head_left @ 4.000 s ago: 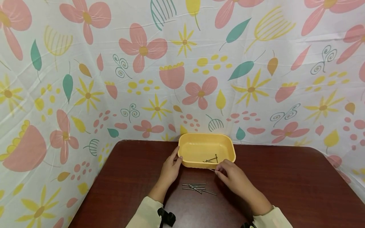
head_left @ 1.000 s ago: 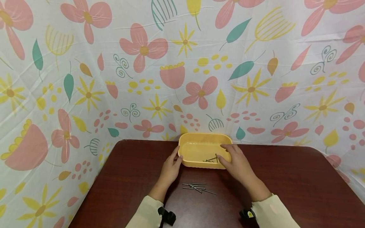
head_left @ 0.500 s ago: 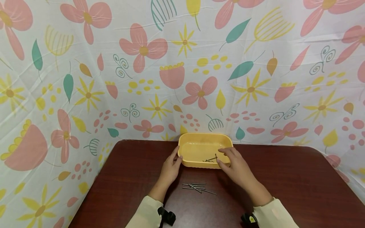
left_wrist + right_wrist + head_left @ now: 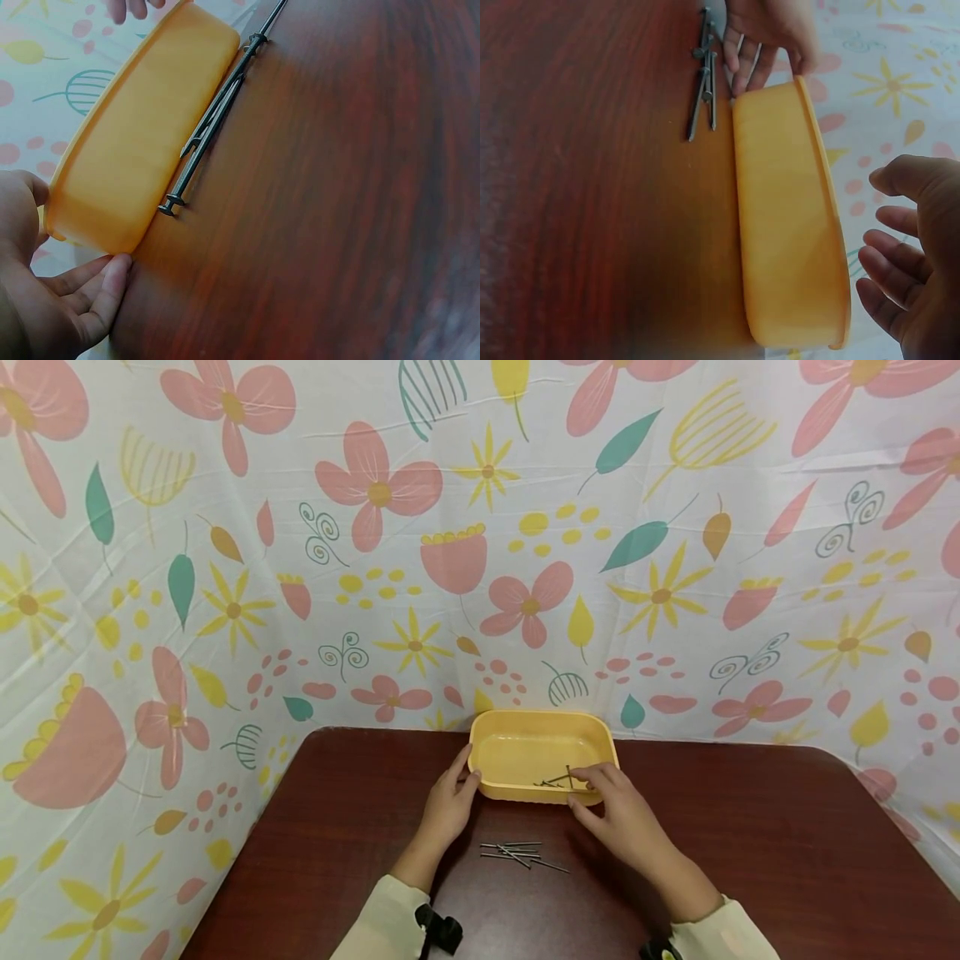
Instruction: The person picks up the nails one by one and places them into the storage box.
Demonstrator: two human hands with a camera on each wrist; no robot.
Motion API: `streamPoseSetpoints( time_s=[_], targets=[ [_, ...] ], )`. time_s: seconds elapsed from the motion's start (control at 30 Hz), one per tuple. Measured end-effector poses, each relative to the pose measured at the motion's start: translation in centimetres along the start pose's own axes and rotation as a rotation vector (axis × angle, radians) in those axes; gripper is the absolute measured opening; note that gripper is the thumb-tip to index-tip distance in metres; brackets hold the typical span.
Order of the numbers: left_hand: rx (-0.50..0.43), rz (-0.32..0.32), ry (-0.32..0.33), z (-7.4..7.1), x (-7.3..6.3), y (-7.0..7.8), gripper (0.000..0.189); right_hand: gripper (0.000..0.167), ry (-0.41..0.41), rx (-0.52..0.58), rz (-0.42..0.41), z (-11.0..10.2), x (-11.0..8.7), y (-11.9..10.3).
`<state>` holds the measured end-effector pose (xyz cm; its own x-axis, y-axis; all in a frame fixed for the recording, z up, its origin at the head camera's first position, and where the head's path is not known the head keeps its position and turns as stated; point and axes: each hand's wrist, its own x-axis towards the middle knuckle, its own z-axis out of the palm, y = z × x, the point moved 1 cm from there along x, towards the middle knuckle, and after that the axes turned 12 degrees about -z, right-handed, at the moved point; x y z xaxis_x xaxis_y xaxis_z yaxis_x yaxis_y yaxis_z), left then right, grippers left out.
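Observation:
A yellow plastic tray (image 4: 543, 747) stands at the back of the table, with several dark nails (image 4: 553, 782) lying inside by its near wall. My left hand (image 4: 447, 806) holds the tray's left end, its thumb at the near corner and fingers along the side; the left wrist view shows this hand (image 4: 67, 292) touching the end wall. Over the near right rim hovers my right hand (image 4: 621, 806), fingers loosely spread. In the right wrist view the right hand (image 4: 915, 255) is apart from the tray, nothing visible between its fingers. Several nails (image 4: 513, 853) lie in a loose pile in front.
The dark reddish-brown table (image 4: 360, 827) carries the tray and the nail pile. A white floral cloth (image 4: 525, 527) hangs right behind the tray and along the left side. Black straps with devices (image 4: 440, 932) sit at both wrists.
Four seconds ago my right hand pinched a thin nail-like thing by the tray's near edge. Later its fingers were over the tray; now it has drawn back toward the near rim. My left hand stays put.

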<state>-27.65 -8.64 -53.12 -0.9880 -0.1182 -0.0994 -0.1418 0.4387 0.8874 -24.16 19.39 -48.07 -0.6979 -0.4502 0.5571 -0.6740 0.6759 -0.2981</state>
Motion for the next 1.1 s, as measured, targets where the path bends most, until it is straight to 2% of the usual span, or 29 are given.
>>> streamPoseSetpoints(
  time_s=[0.17, 0.43, 0.8, 1.1],
  targets=[
    [0.005, 0.002, 0.003, 0.0, 0.0, 0.0, 0.053, 0.035, -0.015, 0.018, 0.010, 0.3, -0.4, -0.4],
    [0.001, -0.007, 0.010, -0.1, 0.0, 0.1, 0.053, 0.027, -0.089, 0.077, 0.022, 1.0, -1.0, -1.1],
    [-0.017, -0.014, 0.008, 0.2, 0.0, 0.2, 0.052, 0.024, -0.157, 0.138, 0.034, 1.8, -1.9, -1.7],
    [-0.009, -0.010, 0.004, 0.1, 0.1, 0.2, 0.052, 0.016, -0.291, 0.208, 0.031, 1.8, -2.2, -2.3]
  ],
)
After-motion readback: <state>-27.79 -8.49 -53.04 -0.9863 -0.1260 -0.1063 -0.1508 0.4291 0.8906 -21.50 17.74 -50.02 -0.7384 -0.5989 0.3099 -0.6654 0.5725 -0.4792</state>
